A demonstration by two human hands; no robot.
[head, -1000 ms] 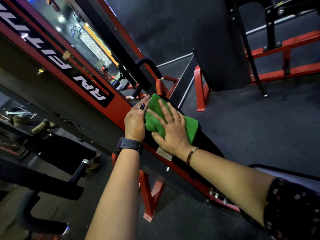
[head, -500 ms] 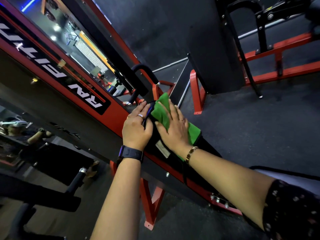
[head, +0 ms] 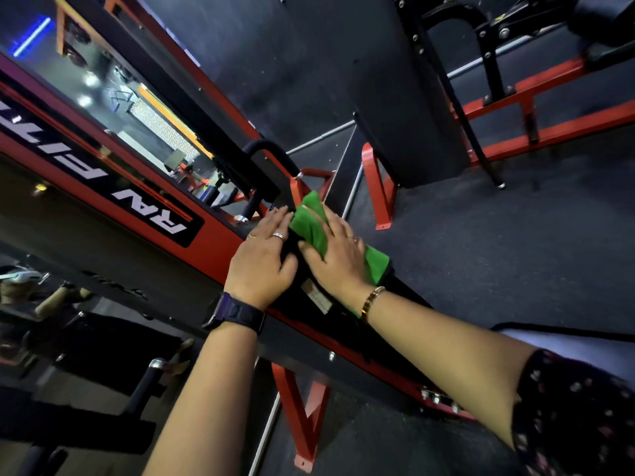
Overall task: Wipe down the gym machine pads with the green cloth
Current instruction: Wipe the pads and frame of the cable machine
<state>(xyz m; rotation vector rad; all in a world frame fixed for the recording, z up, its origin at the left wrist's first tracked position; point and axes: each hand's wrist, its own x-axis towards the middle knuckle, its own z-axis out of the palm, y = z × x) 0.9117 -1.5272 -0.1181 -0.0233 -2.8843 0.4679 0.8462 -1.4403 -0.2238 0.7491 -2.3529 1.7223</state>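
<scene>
Two grips are showing: the left grip [head: 264, 259] and the right grip [head: 338, 261]. One green cloth [head: 311, 225] is lying under the right one. One black pad [head: 295, 297] is carrying both, and one pale label [head: 318, 297] is sitting on it. Rings are numbering three: a silver ring [head: 279, 236] and a gold ring [head: 251, 236] on the left, and a thin ring [head: 354, 238] on the right. One dark watch [head: 237, 314] is wrapping the left wrist and one gold bracelet [head: 372, 300] is circling the right. One patterned sleeve [head: 577, 417] is showing, on the right arm.
</scene>
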